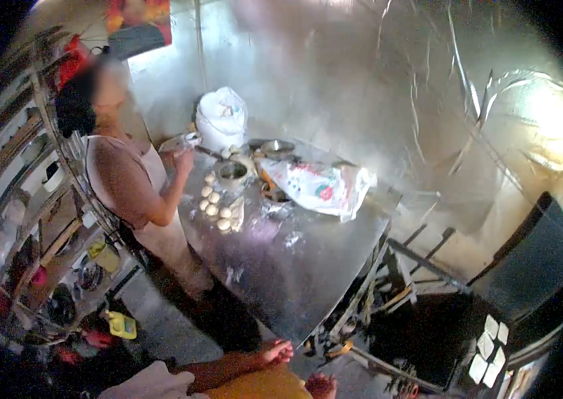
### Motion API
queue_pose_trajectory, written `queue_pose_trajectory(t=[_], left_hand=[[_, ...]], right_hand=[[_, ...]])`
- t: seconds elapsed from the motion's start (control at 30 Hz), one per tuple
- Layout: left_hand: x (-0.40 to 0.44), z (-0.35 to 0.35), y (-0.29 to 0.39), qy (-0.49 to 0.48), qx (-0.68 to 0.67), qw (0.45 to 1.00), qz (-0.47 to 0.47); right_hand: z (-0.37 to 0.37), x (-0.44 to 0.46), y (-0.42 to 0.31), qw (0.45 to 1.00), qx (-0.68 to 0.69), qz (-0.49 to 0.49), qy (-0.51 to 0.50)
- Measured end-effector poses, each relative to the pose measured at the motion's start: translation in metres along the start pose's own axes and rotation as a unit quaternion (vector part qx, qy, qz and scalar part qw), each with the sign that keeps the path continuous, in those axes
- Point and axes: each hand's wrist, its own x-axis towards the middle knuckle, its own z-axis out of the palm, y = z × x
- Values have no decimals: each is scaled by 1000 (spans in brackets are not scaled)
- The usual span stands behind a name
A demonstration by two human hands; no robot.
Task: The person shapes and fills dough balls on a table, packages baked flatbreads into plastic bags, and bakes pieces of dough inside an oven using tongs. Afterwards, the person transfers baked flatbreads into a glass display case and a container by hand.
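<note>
My left hand (277, 352) is low in the view, by the near corner of the metal table (301, 292). Its fingers are loosely bent and apart, with nothing visible in them. At the bottom edge, partly cut off, is my right hand (322, 386), near a yellow cloth (258, 386); its fingers are too dark and blurred to read. On the table lie several round dough balls (212, 199) beside a metal pot (231, 171). A printed plastic bag (318, 187) lies to their right, and a white sack (221, 120) stands behind.
A person in an apron (162, 219) stands at the table's left side, holding something whitish (180, 142). Cluttered shelves (45, 226) line the left, with a yellow jug (122, 325) below. A dark chair (527, 259) and several white pieces (487, 352) are at right.
</note>
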Motion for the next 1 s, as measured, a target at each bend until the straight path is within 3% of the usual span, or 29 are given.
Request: queue_pose_trajectory(t=[0.07, 0.17, 0.2, 0.23, 0.27, 0.37, 0.4, 0.47, 0.6, 0.63, 0.67, 0.73, 0.87, 1.0], left_hand=[[-22, -17, 21, -26, 68, 995, 62], [-48, -39, 62, 19, 134, 985, 108], [-51, -47, 76, 54, 133, 982, 127], [-48, -64, 90, 47, 96, 991, 81], [-39, -86, 104, 39, 59, 997, 37], [-3, -155, 147, 75, 124, 986, 82], [7, -171, 169, 89, 116, 983, 116], [13, -184, 222, 158, 34, 977, 136], [57, -244, 298, 142, 84, 972, 170], [64, -247, 325, 178, 207, 931, 242], [70, -250, 350, 210, 325, 869, 307], [86, -260, 391, 258, 535, 689, 416], [136, -268, 473, 390, 706, 513, 295], [219, -310, 485, 340, 734, 559, 182]], right_hand=[[-35, 15, 24, 994, 102, 15, -30], [-65, 30, 26, 979, 171, 14, -107], [-45, 31, 13, 809, 543, 224, -38], [-45, 33, 6, 655, 686, 315, -24], [-46, 36, -1, 467, 786, 403, 31], [-124, 93, 26, 75, 856, 508, 63], [-133, 106, 28, 79, 850, 518, 59], [-148, 137, 26, 179, 830, 527, 32], [-177, 197, 26, 172, 833, 525, 13], [-178, 209, 25, 174, 831, 528, 16], [-178, 218, 22, 209, 833, 512, 4], [-184, 230, 18, 245, 830, 501, -9], [-194, 241, 32, 281, 809, 516, -5], [-186, 236, 46, 306, 785, 539, 11]])
